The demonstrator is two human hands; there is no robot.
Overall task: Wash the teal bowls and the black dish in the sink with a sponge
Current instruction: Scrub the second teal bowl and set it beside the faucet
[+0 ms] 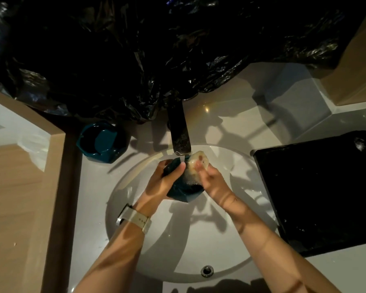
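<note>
Left hand (167,178) grips a teal bowl (185,190) over the round white sink (135,208), thumb curled across the bowl's upper edge, fingers wrapped round the far side; bowl tilted, held just below the faucet (179,132) spout. Right hand (211,178) holds a pale, soapy sponge (199,162), fingers curled over it, pressing it against the bowl's right side; white suds (191,181) show where sponge meets bowl. Cannot tell if water is running. Watch with a light band (135,218) on the left wrist. Second teal bowl (103,142) sits upright on the counter (89,197) just left of the faucet, apart from the sink rim, something teal and flat lying inside it, can't tell what. Black dish (321,193), a flat rectangular tray shape, lies on the counter right of the sink, its near-left edge overlapping the sink rim, droplets and a bit of foam on it. Crumpled black plastic sheeting (156,49) covers the area behind the faucet. Overflow hole (207,271) at the sink's near side. Wooden panel (30,187) along the left.
</note>
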